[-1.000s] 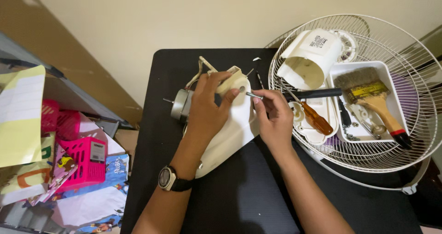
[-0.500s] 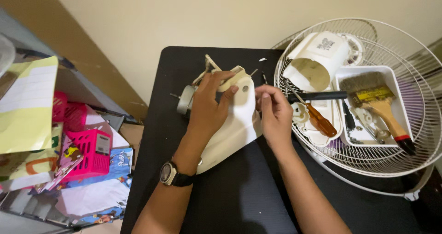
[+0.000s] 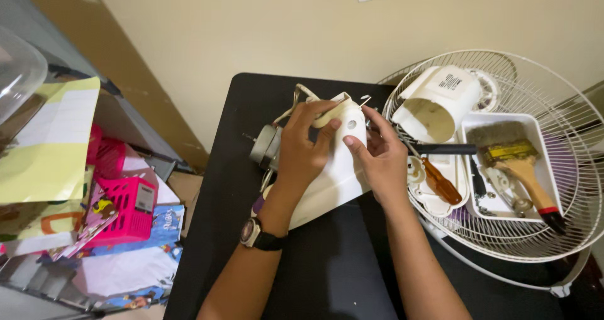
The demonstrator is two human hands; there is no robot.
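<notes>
Nearest to you, your two forearms reach up over the black tabletop, the left one wearing a dark wristwatch. Your left hand lies curled over the top of the cream-white plastic fan motor housing, fingers wrapped around its upper edge and gripping it. Your right hand presses against the housing's right side, thumb and fingers loosely bent on the shell beside a small round hole; whether it pinches anything small I cannot tell. The housing lies tilted on the table between your hands, its narrow end toward you and the grey metal motor sticking out at its far left, with thin wires looping above.

Just right of your right hand, a white wire fan guard lies flat, partly over the table's edge. Inside it sit a white oblong plastic tray holding a wooden-handled paintbrush with a red-and-black tip, a brown-handled screwdriver on a white plastic cover, a black rod-like handle, and farther back a white cylindrical plastic cover lying on its side.

To your left, below table level, lie a pink plastic basket and colourful papers and booklets. Beyond the table rises a plain beige wall.
</notes>
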